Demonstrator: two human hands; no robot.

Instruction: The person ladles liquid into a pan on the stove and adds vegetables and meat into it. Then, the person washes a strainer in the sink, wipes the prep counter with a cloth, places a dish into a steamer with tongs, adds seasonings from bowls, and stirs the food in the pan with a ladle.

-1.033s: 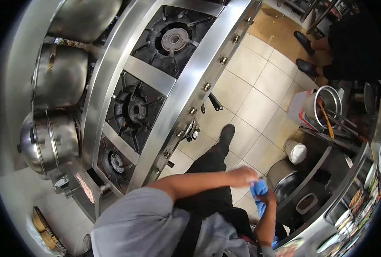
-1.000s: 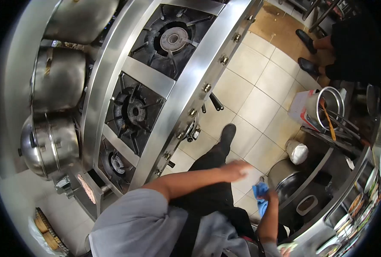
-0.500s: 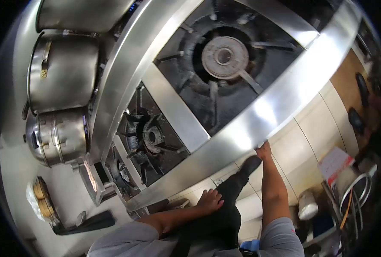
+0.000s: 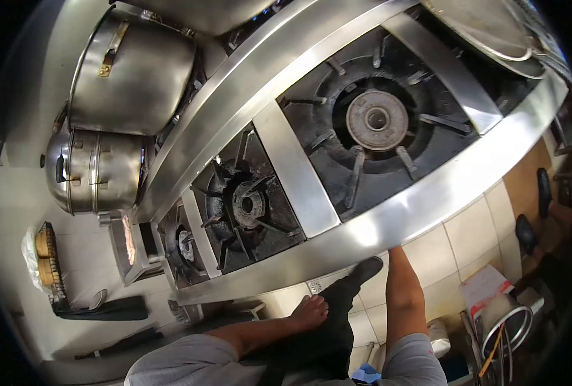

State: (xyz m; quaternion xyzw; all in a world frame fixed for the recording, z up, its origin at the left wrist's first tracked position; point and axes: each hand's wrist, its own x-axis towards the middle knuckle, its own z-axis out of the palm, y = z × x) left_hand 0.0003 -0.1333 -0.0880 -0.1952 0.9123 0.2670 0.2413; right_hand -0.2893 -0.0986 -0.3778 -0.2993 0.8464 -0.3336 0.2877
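My left hand [image 4: 308,313] is over the dark trousers, fingers loosely bent and apart, with nothing visible in it. My right forearm [image 4: 404,296] reaches to the front edge of a steel gas stove [image 4: 369,228]. The right hand is hidden under or behind that edge, so its fingers and anything they touch cannot be seen. On the stove top are a large round burner [image 4: 377,120], a smaller burner [image 4: 247,204] with black grates, and another small burner [image 4: 186,246] at the left end. No flame shows on them.
Big steel pots [image 4: 131,71] and a domed steamer pot [image 4: 96,170] stand along the back. A round wire strainer [image 4: 485,26] lies at the far right. Another person's feet [image 4: 526,235] are on the floor at right, near a metal pot [image 4: 508,325] with utensils.
My view has shifted, bringing the strainer into sight. The right hand, visible at the stove's front edge before, is now hidden by it. My left hand stays over the trousers.
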